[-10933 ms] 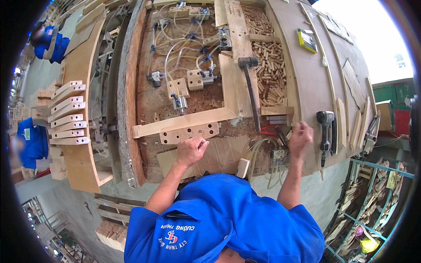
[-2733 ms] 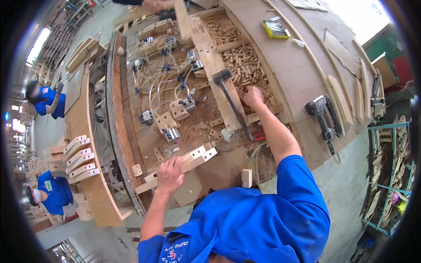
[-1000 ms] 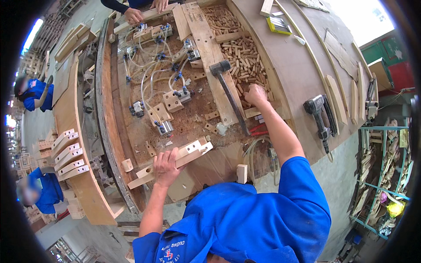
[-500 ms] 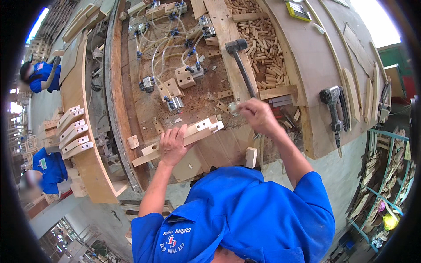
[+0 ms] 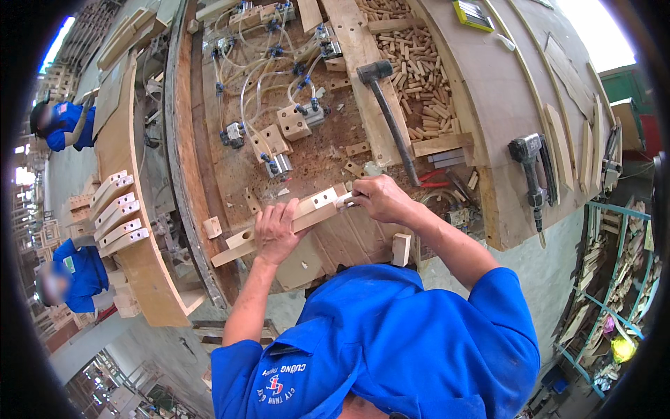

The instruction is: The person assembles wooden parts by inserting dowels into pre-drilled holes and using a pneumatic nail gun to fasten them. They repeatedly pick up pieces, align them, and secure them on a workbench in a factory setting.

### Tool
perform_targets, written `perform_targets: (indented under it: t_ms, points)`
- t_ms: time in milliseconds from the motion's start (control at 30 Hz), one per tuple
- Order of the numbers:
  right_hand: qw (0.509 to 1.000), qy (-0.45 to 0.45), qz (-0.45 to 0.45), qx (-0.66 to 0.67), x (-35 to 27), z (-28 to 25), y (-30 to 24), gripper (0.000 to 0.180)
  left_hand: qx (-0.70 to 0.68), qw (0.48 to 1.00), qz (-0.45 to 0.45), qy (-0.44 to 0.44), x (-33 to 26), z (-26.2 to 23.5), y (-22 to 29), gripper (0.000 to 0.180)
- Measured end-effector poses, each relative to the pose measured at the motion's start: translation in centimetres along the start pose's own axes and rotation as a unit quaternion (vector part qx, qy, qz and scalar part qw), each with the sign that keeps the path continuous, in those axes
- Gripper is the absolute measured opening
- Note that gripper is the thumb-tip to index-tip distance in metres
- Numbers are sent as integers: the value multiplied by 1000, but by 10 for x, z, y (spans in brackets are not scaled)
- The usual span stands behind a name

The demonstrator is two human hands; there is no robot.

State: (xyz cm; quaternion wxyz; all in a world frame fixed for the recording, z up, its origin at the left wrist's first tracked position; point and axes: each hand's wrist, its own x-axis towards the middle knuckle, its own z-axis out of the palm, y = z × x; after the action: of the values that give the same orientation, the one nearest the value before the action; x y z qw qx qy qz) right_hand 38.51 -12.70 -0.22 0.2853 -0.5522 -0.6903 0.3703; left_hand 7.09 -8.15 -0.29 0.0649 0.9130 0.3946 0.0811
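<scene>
My left hand [image 5: 275, 232] is wrapped over a pale wooden bar [image 5: 303, 221] with drilled holes, pressing it down near the front edge of the bench. The bar lies aslant, its right end raised toward the far side. My right hand [image 5: 381, 198] is closed in a pinch right at that end, on something small and thin that my fingers mostly hide. A whitish patch shows on the bar's end face. Beyond my right hand a black mallet [image 5: 396, 120] rests with its head on a wooden board and its handle toward me.
Pneumatic clamps with clear hoses [image 5: 293, 119] spread over the bench. Wooden dowels [image 5: 422, 77] fill a trough at the far right. A power drill [image 5: 528, 174] lies on the right-hand panel. Stacked drilled parts [image 5: 118, 213] stand at left, near two co-workers in blue.
My right hand has come down and left from beside the mallet handle to the bar's right end. My left hand keeps its hold on the bar.
</scene>
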Motion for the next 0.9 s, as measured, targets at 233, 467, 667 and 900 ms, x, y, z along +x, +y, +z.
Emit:
perform_targets:
  t_ms: [233,467,667,900]
  points:
    - [999,-27,-25,15,9,10,-1,13,-18,1000,5,0,2,0,-1,76]
    - [992,7,111,63,-5,3,-9,26,-31,999,-8,-7,-2,-8,-1,78]
    - [894,80,209,388,-39,24,-32,66,-149,977,-95,117,16,-45,38,85]
    - [869,227,-11,440,30,-9,-122,55,-349,919,-71,167,70,-110,89,71]
